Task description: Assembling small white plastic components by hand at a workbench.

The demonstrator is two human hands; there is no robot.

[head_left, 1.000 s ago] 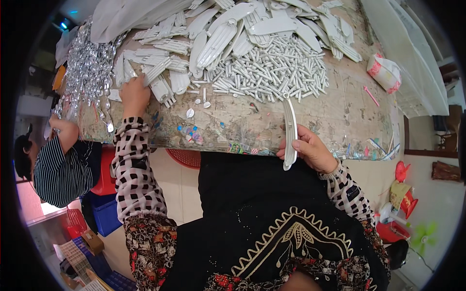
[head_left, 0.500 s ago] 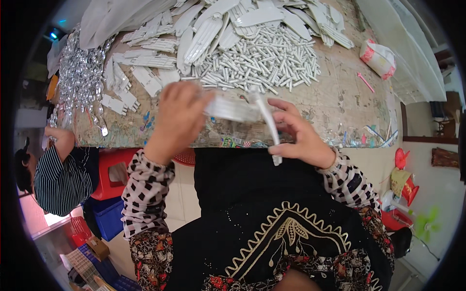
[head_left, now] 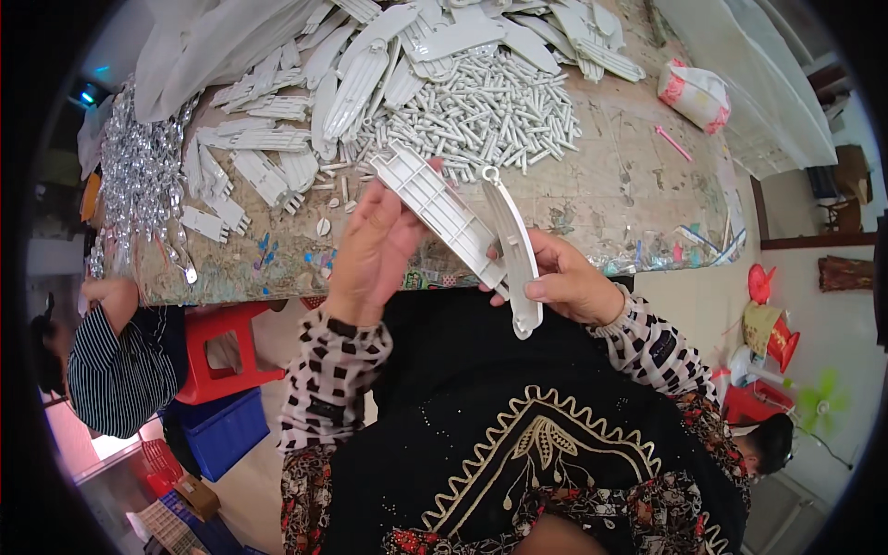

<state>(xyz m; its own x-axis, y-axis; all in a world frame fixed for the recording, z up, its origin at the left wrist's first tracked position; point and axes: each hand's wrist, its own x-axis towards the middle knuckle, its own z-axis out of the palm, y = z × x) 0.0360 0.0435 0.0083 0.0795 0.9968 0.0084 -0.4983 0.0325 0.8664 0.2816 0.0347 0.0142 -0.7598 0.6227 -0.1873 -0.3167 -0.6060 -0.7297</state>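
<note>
My left hand (head_left: 372,248) holds a flat white plastic panel (head_left: 433,205) with raised ribs, its fingers mostly behind it. The panel slants down to the right, and its lower end meets or overlaps a curved white plastic piece (head_left: 514,242) with a small ring at its top. My right hand (head_left: 575,282) is closed on that curved piece, thumb in front. Whether the two parts are joined I cannot tell. Beyond my hands lies a heap of short white plastic pegs (head_left: 499,111), with a pile of long white plastic pieces (head_left: 356,88) behind it.
Shiny silvery pieces (head_left: 143,176) cover the worn table's (head_left: 638,208) left end. A pink-and-white roll (head_left: 694,97) and a pink stick (head_left: 673,143) lie at right. Another person's arm (head_left: 116,301) rests at the left edge, near a red stool (head_left: 222,356) and blue bin (head_left: 222,435).
The ribbed panel has swung from nearly level to a steep slant, its lower end now at the curved piece. My left hand has moved right and turned its palm inward.
</note>
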